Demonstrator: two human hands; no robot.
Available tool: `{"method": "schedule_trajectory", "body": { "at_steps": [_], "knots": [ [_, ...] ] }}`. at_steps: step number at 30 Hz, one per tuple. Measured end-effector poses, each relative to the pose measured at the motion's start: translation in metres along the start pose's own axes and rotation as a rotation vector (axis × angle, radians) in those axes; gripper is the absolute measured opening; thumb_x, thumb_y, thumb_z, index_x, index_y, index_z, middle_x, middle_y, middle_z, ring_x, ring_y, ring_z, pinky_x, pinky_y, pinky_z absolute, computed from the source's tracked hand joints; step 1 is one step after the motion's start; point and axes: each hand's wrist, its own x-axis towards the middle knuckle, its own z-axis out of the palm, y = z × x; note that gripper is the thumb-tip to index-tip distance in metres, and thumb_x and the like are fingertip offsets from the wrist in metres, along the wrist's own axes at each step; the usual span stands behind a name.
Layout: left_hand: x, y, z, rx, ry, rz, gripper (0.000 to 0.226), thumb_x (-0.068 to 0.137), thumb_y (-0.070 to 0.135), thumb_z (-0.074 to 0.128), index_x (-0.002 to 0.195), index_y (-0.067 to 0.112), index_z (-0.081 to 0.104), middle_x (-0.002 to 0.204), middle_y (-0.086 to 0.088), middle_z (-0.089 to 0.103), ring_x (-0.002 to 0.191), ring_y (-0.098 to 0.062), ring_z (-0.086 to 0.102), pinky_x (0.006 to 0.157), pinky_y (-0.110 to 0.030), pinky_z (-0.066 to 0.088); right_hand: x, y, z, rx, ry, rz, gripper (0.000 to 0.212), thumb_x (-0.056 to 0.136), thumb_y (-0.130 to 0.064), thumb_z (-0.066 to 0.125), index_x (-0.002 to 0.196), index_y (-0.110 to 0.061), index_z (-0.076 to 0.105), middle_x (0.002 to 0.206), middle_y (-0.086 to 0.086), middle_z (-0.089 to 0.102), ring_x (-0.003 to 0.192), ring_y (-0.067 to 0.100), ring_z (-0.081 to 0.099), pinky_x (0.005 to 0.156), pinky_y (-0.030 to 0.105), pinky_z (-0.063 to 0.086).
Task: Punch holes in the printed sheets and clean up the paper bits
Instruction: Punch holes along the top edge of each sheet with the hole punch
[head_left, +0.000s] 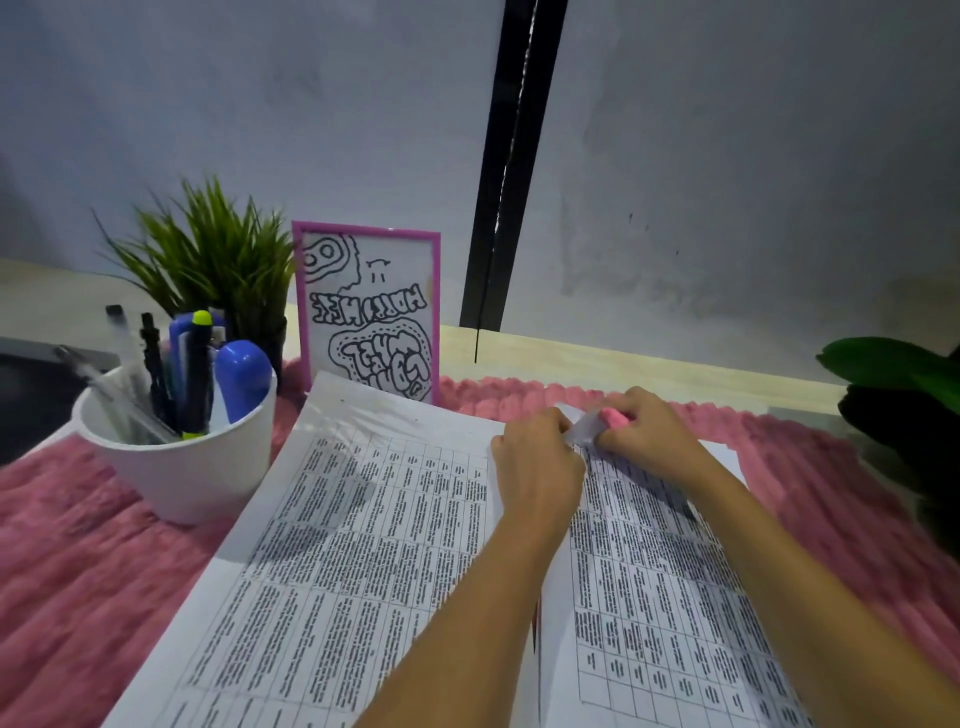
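Pink hole punch (615, 418), right of frame centre, is held in our right grip (649, 431). Our left grip (535, 457), just left of it, pinches the far edge of the printed sheets (363, 545), which stretch lengthwise toward us.

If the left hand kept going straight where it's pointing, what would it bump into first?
Probably the pink hole punch, gripped by the right hand at the far edge of the printed sheets. The left hand is right beside it, though depth is hard to judge.
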Motion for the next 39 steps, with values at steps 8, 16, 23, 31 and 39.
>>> {"method": "schedule_trajectory", "body": {
  "at_steps": [8, 16, 23, 31, 39],
  "knots": [
    [0.004, 0.002, -0.002, -0.373, 0.016, 0.012, 0.031, 0.095, 0.019, 0.058, 0.124, 0.015, 0.047, 0.107, 0.003, 0.056, 0.091, -0.01, 0.054, 0.075, -0.024, 0.044, -0.009, -0.015, -0.018, 0.337, 0.226, 0.072, 0.003, 0.08, -0.005, 0.071, 0.08, -0.004, 0.069, 0.093, 0.003, 0.059, 0.078, 0.019, 0.056, 0.064, 0.028, 0.044],
    [0.01, -0.001, -0.009, -0.627, -0.196, -0.11, 0.015, 0.097, 0.013, 0.055, 0.11, 0.012, 0.063, 0.103, -0.008, 0.07, 0.093, -0.025, 0.067, 0.087, -0.045, 0.056, -0.016, 0.004, -0.071, 0.393, 0.239, 0.334, 0.074, 0.083, -0.007, 0.061, 0.149, -0.028, 0.037, 0.106, 0.004, 0.057, 0.045, 0.016, 0.049, 0.04, 0.026, 0.041],
    [0.011, 0.0, -0.01, -0.789, -0.293, -0.177, 0.017, 0.09, 0.012, 0.066, 0.107, 0.011, 0.065, 0.103, -0.007, 0.071, 0.09, -0.019, 0.066, 0.074, -0.023, 0.05, -0.062, 0.05, -0.097, 0.499, 0.049, 0.348, 0.072, 0.079, -0.022, 0.07, 0.145, -0.038, 0.043, 0.098, -0.017, 0.071, 0.107, 0.016, 0.057, 0.093, 0.034, 0.039],
    [0.008, -0.001, -0.012, -0.721, -0.326, -0.084, 0.017, 0.094, 0.014, 0.06, 0.096, 0.029, 0.067, 0.101, -0.011, 0.073, 0.092, -0.031, 0.07, 0.085, -0.046, 0.058, -0.052, 0.025, -0.096, 0.079, 0.277, 0.166, 0.069, 0.086, -0.014, 0.066, 0.148, -0.033, 0.04, 0.142, 0.013, 0.044, 0.093, 0.015, 0.054, 0.078, 0.027, 0.042],
    [0.009, 0.002, -0.008, -0.77, -0.265, -0.025, 0.008, 0.092, 0.015, 0.064, 0.096, 0.01, 0.069, 0.098, -0.024, 0.068, 0.083, -0.027, 0.063, 0.082, -0.046, 0.054, -0.025, -0.046, -0.067, -0.005, -0.172, -0.034, 0.047, 0.081, -0.012, 0.064, 0.127, -0.024, 0.062, 0.089, 0.004, 0.067, 0.056, 0.012, 0.051, 0.044, 0.022, 0.043]
  ]
}}
